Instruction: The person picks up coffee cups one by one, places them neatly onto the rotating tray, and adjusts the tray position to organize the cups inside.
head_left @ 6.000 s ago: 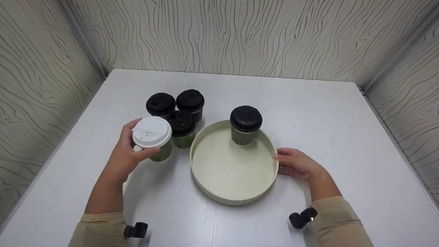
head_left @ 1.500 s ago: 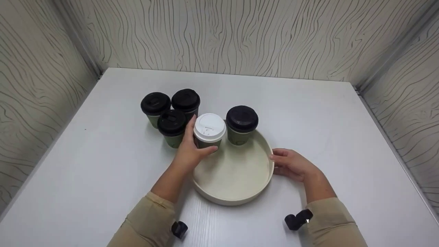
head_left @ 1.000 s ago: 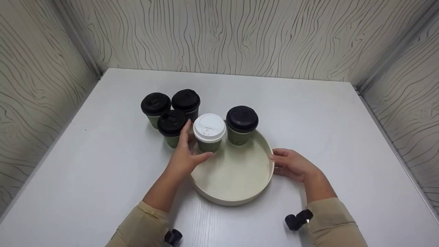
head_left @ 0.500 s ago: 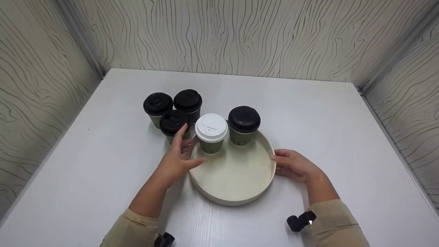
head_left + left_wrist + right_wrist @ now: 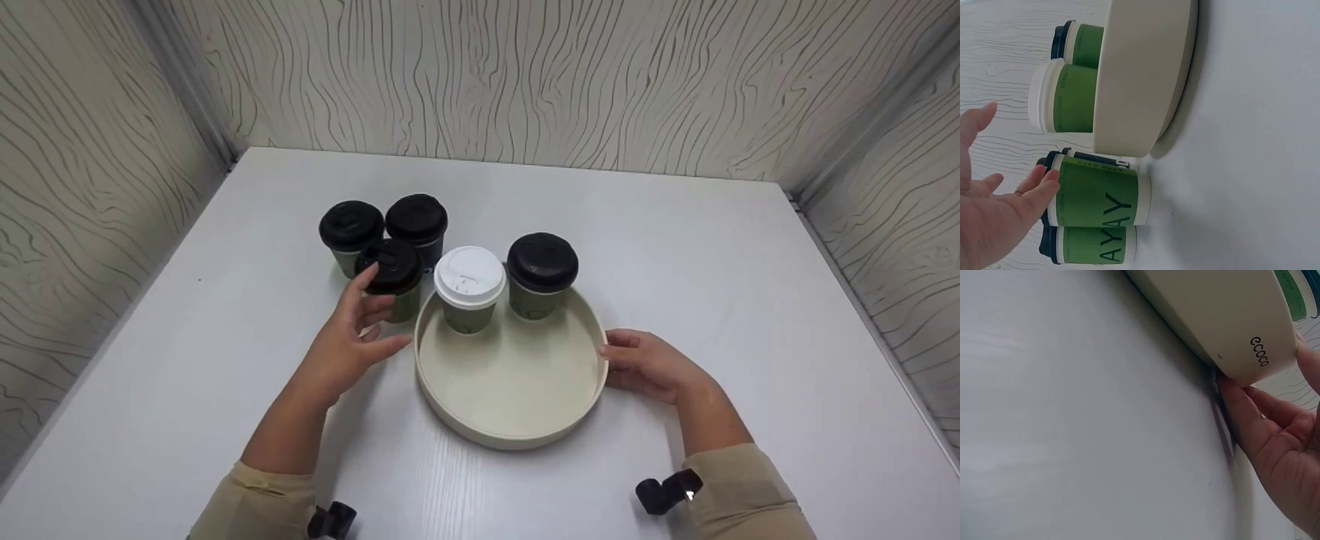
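Observation:
A round cream tray bears two green paper cups at its far side: a white-lidded coffee cup and, to its right, a black-lidded coffee cup. My right hand holds the tray's right edge; in the right wrist view the thumb is at the rim and fingertips are by the bottom edge of the tray wall. Left of the tray, my left hand holds nothing, fingers spread beside the nearest black-lidded coffee cup. In the left wrist view, its fingertips overlap that cup's green side.
Two more black-lidded cups stand close behind the nearest one, a left one and a right one. The white table is bounded by patterned panels at the back and both sides.
The left hand carried the white-lidded cup from the left into the tray, let go of it, and drew back left to the black-lidded cups. The right hand stayed at the tray's edge.

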A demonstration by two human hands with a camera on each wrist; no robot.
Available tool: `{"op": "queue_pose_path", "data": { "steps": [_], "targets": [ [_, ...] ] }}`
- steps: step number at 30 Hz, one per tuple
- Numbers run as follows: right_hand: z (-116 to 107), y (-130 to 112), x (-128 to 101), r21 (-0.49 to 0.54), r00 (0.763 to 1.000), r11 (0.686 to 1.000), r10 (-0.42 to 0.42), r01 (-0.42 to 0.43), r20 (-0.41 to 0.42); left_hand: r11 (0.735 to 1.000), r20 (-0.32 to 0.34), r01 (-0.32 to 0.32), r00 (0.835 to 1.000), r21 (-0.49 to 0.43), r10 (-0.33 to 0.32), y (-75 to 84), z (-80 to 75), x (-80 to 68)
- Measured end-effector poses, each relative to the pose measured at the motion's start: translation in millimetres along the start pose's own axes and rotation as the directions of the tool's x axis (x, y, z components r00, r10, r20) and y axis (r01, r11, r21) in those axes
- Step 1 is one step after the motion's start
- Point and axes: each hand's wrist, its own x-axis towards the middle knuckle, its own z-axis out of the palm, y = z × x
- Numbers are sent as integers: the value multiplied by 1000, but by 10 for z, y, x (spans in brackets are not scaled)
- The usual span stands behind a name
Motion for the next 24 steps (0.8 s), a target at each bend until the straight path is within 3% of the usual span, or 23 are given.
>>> {"op": "queue_pose_path", "data": {
  "steps": [12, 24],
  "targets": [
    [16, 16, -35, -42, 1000, 999, 14, -14, -5, 1000, -124, 2, 992, -20, -5, -4, -198, 123],
    [48, 14, -61, -25, 1000, 1000, -2, 3, 16, 999, -186, 42, 982, 22, -37, -22, -266, 259]
  ]
}}
